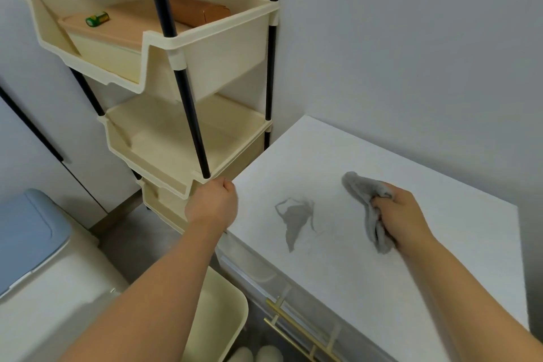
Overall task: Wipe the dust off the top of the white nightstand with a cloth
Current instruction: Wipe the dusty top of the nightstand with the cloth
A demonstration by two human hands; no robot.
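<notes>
Two hands: both closed.
Right hand point(399, 214): grasps grey cloth point(367, 203) on nightstand top point(338, 156), centre-right.
Left hand point(213, 204): clenched at its left edge.

White nightstand top, with a cloth and a dust smear on it

The nightstand point(367, 258) has a flat white top. A bunched grey cloth point(370, 209) lies on it, clenched in the right hand point(402, 214). A grey dust smear point(295, 219) marks the surface just left of that grip, between it and the left hand point(213, 204) at the top's left edge.
</notes>
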